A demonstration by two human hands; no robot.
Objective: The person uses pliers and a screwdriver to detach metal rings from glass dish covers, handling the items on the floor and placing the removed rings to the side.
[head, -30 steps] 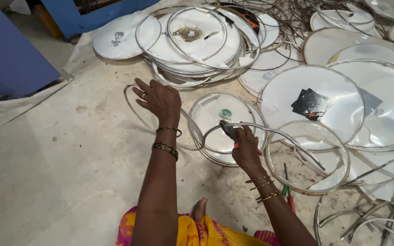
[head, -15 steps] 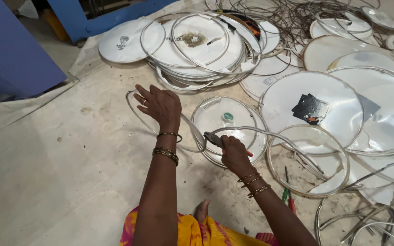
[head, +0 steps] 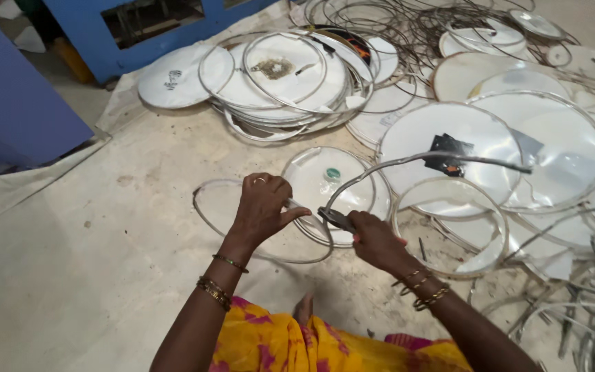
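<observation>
Left hand (head: 264, 207) closed around one end of a thin metal strip (head: 408, 164), fingers curled, thumb out toward the right. Right hand (head: 374, 239) clamped on dark pliers (head: 337, 219), whose tip meets the strip just beside the left thumb. The strip is grey, dull-shiny, bent in a long arc: it rises from between the hands and runs right, held above the floor, ending over a large white disc (head: 470, 138).

Materials: discs are round, white, smooth, some rimmed with metal bands; one small clear-looking disc (head: 332, 186) with a green sticker lies just behind the hands. A bare wire ring (head: 204, 207) lies on the floor under the left hand. Stacked discs (head: 277, 76) upper middle; tangled strips (head: 587, 303) far right. Floor cover (head: 70, 275) is pale, dusty cloth.

Versus 0.5 s ago: left hand was spread flat on the floor, now gripping the strip; the strip's free end has lifted and swung rightward.
</observation>
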